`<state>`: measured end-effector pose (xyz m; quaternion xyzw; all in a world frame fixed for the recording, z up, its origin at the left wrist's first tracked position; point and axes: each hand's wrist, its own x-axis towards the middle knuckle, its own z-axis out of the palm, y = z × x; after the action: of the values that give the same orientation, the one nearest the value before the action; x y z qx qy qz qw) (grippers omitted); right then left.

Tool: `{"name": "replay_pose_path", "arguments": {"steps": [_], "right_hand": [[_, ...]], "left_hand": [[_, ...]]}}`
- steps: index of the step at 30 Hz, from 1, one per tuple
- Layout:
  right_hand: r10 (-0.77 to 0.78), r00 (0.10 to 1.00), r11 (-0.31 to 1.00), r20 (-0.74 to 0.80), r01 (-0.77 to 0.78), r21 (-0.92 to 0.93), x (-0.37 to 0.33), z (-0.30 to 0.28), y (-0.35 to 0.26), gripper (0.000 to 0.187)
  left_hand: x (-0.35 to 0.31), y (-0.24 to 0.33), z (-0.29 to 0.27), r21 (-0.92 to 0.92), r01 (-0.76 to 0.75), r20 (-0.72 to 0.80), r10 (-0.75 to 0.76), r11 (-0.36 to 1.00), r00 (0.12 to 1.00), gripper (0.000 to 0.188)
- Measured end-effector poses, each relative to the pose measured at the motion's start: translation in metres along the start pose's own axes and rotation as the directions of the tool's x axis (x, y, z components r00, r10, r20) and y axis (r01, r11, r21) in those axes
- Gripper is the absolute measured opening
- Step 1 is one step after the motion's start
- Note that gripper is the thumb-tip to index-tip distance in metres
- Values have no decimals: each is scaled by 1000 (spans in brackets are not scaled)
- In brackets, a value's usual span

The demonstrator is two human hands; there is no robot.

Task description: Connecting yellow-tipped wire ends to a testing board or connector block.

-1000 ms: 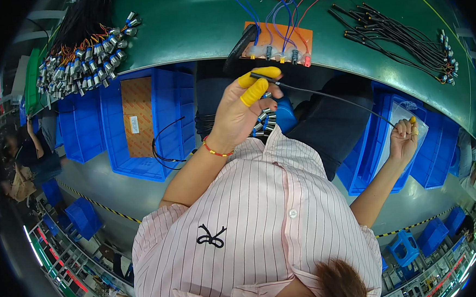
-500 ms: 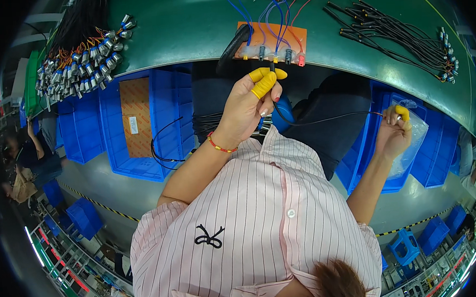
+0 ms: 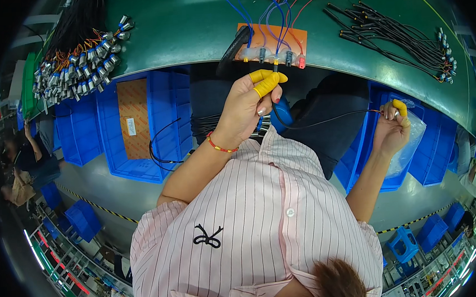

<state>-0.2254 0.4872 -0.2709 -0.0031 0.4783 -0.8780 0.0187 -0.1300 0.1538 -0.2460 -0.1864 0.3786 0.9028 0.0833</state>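
My left hand (image 3: 246, 104), with yellow finger cots, is closed in a pinch on one end of a thin black cable (image 3: 313, 125). The dark plug tip (image 3: 275, 68) at that end meets the middle yellow socket on an orange board (image 3: 297, 36) at the table's front edge; whether it is seated, I cannot tell. From there the cable sags across my lap to my right hand (image 3: 390, 131). Its thumb and finger, one in a yellow cot, pinch the other end, where thin coloured wires show. Several blue, purple and red leads run into the board's sockets.
On the green table (image 3: 181, 26), a heap of silver-ended cables (image 3: 83, 65) lies left and a bundle of black cables (image 3: 386, 36) right. Below the table edge are blue bins (image 3: 133, 168). A blue stool (image 3: 403, 244) and people appear farther off.
My left hand has shifted the plug tip slightly right, bringing it in line with the middle yellow socket. My right hand stays nearly in place, still pinching the cable's other end.
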Motion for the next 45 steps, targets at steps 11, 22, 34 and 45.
{"name": "replay_pose_path", "arguments": {"steps": [11, 22, 34, 45], "right_hand": [[8, 1000, 1000, -12, -8, 12, 1, 4, 0, 33], [-13, 999, 999, -41, 15, 48, 0, 10, -10, 22], [-83, 996, 993, 14, 82, 89, 3, -18, -44, 21], [-266, 964, 933, 25, 251, 258, 110, -93, -157, 45]], "left_hand": [[3, 0, 4, -196, 15, -14, -18, 980, 1000, 26], [11, 12, 6, 37, 43, 39, -45, 998, 998, 34], [-30, -18, 20, 332, 88, 33, -105, 939, 994, 28], [56, 18, 100, 173, -309, 334, 240, 935, 912, 43]]}}
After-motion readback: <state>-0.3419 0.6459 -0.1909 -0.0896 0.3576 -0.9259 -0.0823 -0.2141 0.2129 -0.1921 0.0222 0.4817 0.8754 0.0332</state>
